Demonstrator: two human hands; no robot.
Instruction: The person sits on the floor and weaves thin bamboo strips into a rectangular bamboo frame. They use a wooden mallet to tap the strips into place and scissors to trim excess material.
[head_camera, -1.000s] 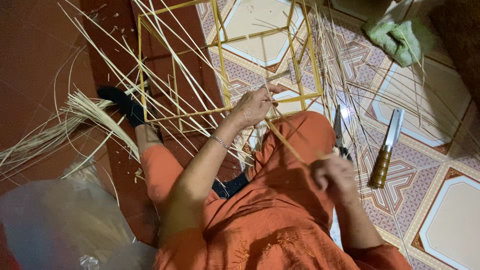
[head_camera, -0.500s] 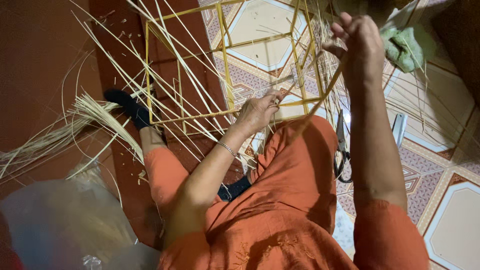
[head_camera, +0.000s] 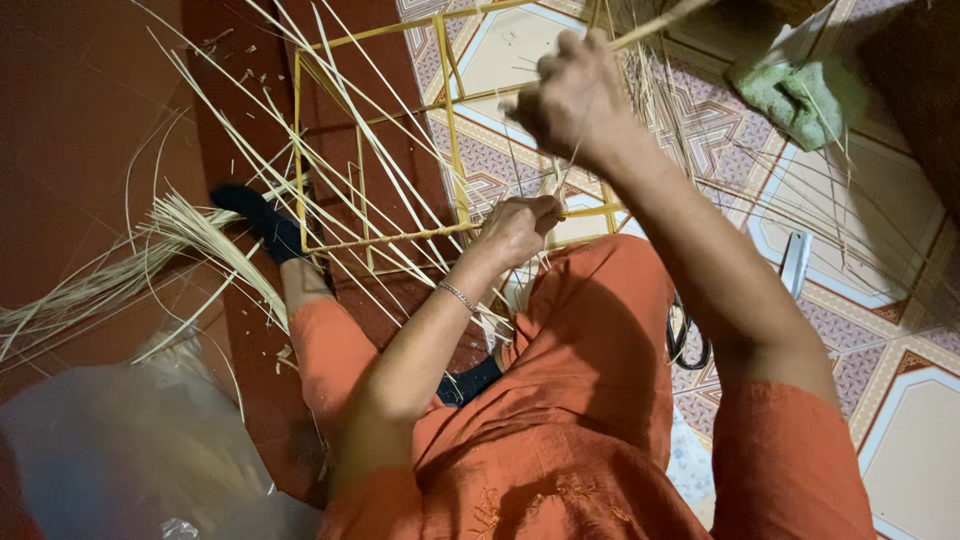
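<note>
Frame: a yellow wire frame (head_camera: 372, 238) of thin rods stands on the floor, straight ahead of both hands, its lower front bar running just beside the left hand.
Strips: long pale cane strips (head_camera: 345, 130) cross the frame at a slant, fanning up and away to the left of the hands.
Left hand: the left hand (head_camera: 520, 228) is closed around a gathered bunch of strip ends at the frame's lower bar, fingers curled tight, a thin bracelet on the wrist.
Right hand: the right hand (head_camera: 572, 98) is raised above and beyond the left, well apart from it, fingers pinched shut on 1 strip (head_camera: 660, 20) that leads up and to the right.
Loose bundle: a bundle of pale fibres (head_camera: 120, 275) lies on the floor far to the left of the left hand.
Foot: a dark sock (head_camera: 262, 220) sits left of the left hand, beside the frame's corner.
Cloth: a green cloth (head_camera: 795, 95) lies to the right of the right hand.
Scissors: dark scissors (head_camera: 688, 335) rest beneath the right forearm.
Knife: a blade (head_camera: 795, 262) lies right of that forearm on the patterned tiles (head_camera: 880, 330).
</note>
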